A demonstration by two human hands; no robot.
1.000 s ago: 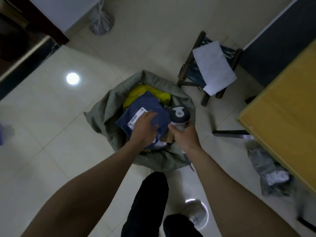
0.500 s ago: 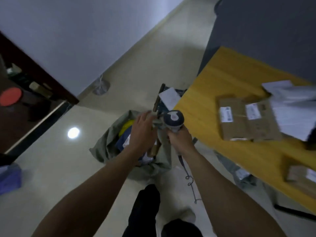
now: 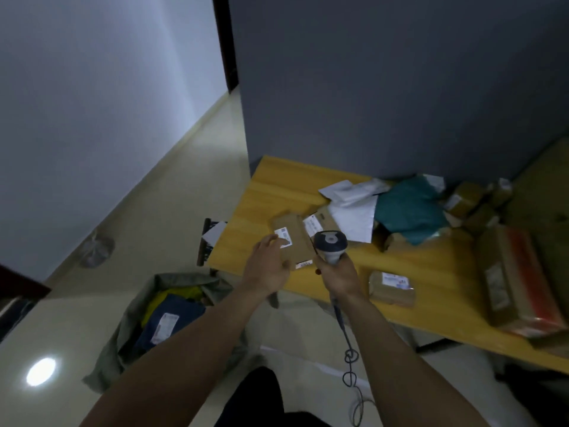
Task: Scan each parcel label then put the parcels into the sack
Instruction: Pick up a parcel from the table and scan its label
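The left hand (image 3: pixel 267 268) reaches over the near left corner of the yellow wooden table (image 3: pixel 246 208). Its fingers are loosely spread and hold nothing, with their tips at the near left edge of a flat brown cardboard parcel (image 3: pixel 295 245) bearing a white label; whether they touch it cannot be told. Just to the right, the right hand (image 3: pixel 338 277) is wrapped round the handle of a dark blue and grey handheld barcode scanner (image 3: pixel 331 243), head uppermost by that parcel's right edge, its coiled cable (image 3: pixel 349 362) hanging toward the floor. A second brown labelled parcel (image 3: pixel 320 221) lies just beyond, and a small brown taped parcel (image 3: pixel 391 288) sits by the table's near edge, right of the right hand. Farther right are white plastic mailers (image 3: pixel 354 211), a teal plastic bag (image 3: pixel 409 211) and a large brown carton with red tape (image 3: pixel 517 282). On the floor at near left the grey-green fabric sack (image 3: pixel 118 343) stands open, holding a dark blue labelled parcel (image 3: pixel 178 318) and a yellow bag (image 3: pixel 177 295).
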